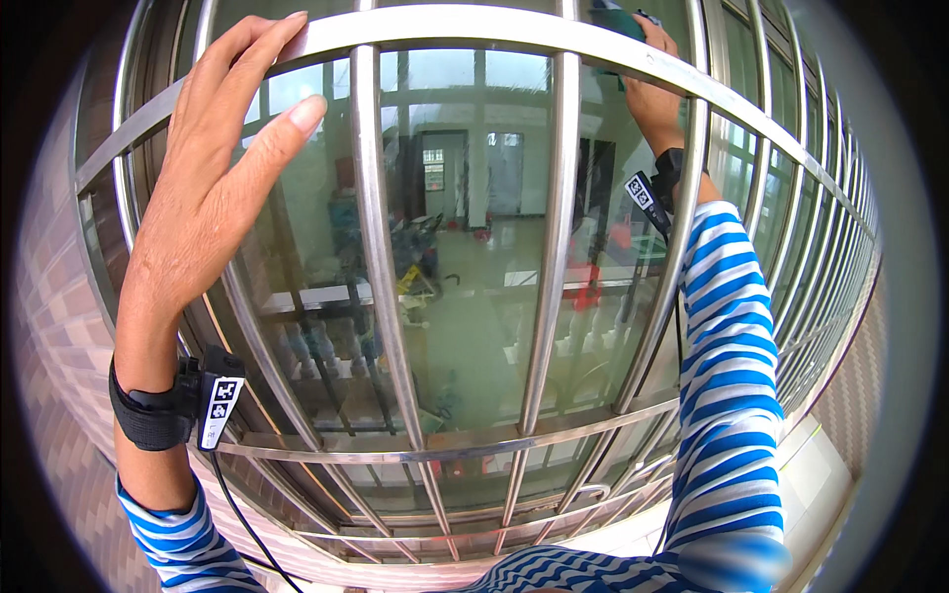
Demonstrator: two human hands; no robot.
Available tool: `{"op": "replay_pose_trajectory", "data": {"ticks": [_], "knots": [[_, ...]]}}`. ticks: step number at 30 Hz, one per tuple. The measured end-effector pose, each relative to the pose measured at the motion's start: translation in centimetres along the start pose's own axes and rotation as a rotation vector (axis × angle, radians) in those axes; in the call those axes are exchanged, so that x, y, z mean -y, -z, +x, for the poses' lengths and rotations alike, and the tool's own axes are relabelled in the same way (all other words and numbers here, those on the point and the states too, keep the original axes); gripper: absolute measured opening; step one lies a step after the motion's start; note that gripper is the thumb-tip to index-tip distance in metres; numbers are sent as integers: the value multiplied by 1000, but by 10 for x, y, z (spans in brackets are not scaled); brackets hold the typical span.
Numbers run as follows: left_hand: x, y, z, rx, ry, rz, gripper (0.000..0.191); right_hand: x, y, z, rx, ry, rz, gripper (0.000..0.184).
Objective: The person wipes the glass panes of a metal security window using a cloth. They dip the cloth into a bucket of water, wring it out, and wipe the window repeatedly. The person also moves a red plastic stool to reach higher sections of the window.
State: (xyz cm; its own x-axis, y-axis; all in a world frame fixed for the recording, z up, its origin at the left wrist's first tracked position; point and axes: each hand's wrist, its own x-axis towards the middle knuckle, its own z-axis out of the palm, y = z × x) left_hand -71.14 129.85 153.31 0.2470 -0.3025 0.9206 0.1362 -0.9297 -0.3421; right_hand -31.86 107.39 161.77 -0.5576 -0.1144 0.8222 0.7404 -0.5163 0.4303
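My left hand [215,163] rests its fingertips on the top crossbar [460,26] of a stainless steel window grille, thumb apart, holding nothing. Between two upright bars on the right, my right hand [656,81] reaches behind the crossbar to the window glass [467,311]. It is closed on a dark green cloth [619,26], which lies near the pane and is partly hidden by the crossbar. Each wrist bears a black strap with a small device.
Upright steel bars [549,244] stand close around my right forearm. A lower crossbar [460,451] runs below. Tiled wall [63,311] lies at the left, and a pale ledge [815,474] at the lower right. Black cables hang from the wrist devices.
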Motion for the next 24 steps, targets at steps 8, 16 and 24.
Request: {"op": "replay_pose_trajectory", "data": {"ticks": [8,16,24], "knots": [[-13,-2,16,-52,-63,146,54,138,64,-105,653,307,339,55],[-2,-15,12,-112,-80,173,55,44,27,-23,439,58,-186,31],[14,-12,7,-70,-104,137,59,-16,21,-35,622,-264,-619,39]]}}
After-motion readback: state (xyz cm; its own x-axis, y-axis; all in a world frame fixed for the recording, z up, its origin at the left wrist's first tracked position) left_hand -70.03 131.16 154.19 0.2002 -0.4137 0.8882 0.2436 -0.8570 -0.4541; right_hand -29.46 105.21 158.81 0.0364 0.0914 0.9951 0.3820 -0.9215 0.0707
